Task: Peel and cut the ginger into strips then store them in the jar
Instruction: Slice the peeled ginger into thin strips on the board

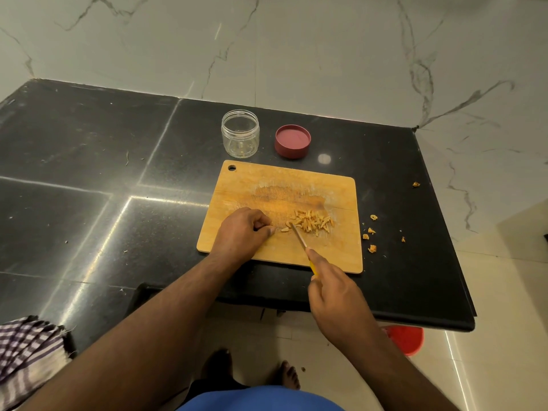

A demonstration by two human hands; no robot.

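A wooden cutting board (326, 185) lies on the black counter. A pile of ginger strips (311, 222) sits on its right half. My left hand (241, 229) rests on the board just left of the pile, fingers curled, its thumb next to a small ginger piece (284, 229). My right hand (335, 289) grips a yellow-handled knife (299, 237), whose blade tip touches the left edge of the pile. Behind the board stands an open clear jar (240, 133), holding nothing. Its red lid (293, 141) lies upside down to the right.
Ginger peel scraps (370, 232) lie on the black counter (103, 188) right of the board. A checked cloth (26, 348) hangs at the counter's front left. A red bucket (406, 339) stands on the floor under the counter's right corner. My bare feet (289, 375) show below.
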